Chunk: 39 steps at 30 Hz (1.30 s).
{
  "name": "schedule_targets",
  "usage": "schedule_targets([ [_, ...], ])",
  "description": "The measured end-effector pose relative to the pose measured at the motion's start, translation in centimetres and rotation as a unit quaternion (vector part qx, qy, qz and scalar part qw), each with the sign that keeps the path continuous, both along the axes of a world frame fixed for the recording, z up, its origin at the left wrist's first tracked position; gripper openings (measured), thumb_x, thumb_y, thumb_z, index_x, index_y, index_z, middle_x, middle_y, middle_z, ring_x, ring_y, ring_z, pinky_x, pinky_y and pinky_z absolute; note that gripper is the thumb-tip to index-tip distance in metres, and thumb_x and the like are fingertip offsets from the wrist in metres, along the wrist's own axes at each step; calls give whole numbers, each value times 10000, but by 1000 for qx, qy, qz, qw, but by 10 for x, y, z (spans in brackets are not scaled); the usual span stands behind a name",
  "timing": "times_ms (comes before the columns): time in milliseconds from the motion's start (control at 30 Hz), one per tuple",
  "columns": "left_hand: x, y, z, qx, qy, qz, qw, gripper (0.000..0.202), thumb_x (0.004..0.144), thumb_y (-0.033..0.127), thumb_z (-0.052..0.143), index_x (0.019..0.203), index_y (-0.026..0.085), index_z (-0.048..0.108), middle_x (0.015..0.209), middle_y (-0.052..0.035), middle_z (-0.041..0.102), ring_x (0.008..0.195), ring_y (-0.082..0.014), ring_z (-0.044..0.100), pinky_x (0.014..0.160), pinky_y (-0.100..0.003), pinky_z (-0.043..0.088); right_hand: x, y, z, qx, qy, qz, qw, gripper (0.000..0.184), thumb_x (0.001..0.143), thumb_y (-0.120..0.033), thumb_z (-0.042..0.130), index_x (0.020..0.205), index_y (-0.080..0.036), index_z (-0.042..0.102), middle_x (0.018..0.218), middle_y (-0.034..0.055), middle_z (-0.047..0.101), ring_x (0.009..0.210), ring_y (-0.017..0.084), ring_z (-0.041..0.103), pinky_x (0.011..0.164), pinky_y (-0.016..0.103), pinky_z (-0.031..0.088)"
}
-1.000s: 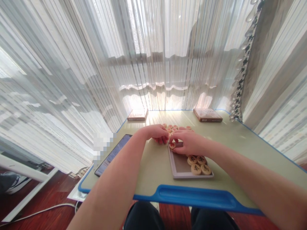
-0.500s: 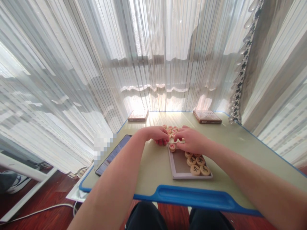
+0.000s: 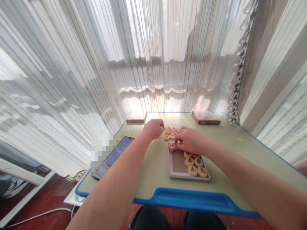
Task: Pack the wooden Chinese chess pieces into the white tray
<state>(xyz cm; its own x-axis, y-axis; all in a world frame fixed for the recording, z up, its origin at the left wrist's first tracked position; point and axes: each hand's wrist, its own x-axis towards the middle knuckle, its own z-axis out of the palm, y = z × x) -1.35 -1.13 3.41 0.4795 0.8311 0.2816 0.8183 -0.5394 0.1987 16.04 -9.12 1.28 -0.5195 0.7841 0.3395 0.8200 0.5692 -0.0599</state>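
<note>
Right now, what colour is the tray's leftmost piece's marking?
Red, on the leftmost piece; head view.

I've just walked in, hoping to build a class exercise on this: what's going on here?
A person's left hand is curled beside red-marked round pieces on the table, and the right hand is over the far side of a shallow box. Whether either holds a piece is hidden. In the box, black-marked pieces lie toward the right and a red-marked piece sits in the far left corner.

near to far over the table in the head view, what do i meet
Blue trough, nearest row of black-lettered xiangqi pieces, red-lettered xiangqi piece in the tray, loose red-lettered xiangqi pieces beyond it, flat box at back right.
</note>
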Motion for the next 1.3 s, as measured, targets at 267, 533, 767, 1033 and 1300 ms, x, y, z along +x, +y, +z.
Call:
schedule_targets([
  [267, 8, 4, -21, -56, 102, -110, 987, 430, 835, 195, 342, 1231, 225, 507, 1329, -33, 503, 1298, -244, 324, 1078, -458, 216, -1, 0, 1, 24, 0, 1, 1000, 121, 740, -192, 569, 686, -209, 675, 713, 30, 645, 767, 188, 489, 698, 296, 386],
  [533, 7, 0, -19, -73, 85, -71, 991, 477, 849, 238, 341, 1320, 286, 399, 1460, -19, 319, 1363, -332, 147, 1050, -577, 137, 2, 3, -1, 12, 17, 2, 1000, 132, 750, -178, 556, 683, -207, 667, 709, 33, 637, 768, 187, 487, 698, 293, 392],
  [767, 10, 0, -20, -54, 131, -118, 983, 338, 821, 245, 409, 1097, 286, 599, 1225, -23, 569, 1231, -261, 382, 1058, -486, 199, -1, -2, 1, 9, 37, 8, 999, 157, 797, -247, 526, 747, -207, 669, 795, 39, 630, 790, 182, 495, 733, 303, 406],
  [1033, 2, 10, -21, -13, 84, -132, 988, 320, 759, 151, 472, 988, 239, 677, 1009, -73, 637, 1000, -228, 529, 902, -335, 405, 3, 0, 2, 90, 54, -5, 994, 184, 819, -219, 500, 853, -178, 677, 861, 80, 610, 830, 201, 505, 774, 332, 417],
  [1300, 5, 5, -16, 18, 35, -84, 996, 269, 784, 168, 462, 965, 160, 661, 969, -102, 606, 940, -227, 558, 854, -333, 441, 2, 0, 2, 122, 53, -15, 991, 201, 841, -215, 476, 842, -173, 672, 852, 88, 611, 812, 198, 522, 757, 333, 424],
])
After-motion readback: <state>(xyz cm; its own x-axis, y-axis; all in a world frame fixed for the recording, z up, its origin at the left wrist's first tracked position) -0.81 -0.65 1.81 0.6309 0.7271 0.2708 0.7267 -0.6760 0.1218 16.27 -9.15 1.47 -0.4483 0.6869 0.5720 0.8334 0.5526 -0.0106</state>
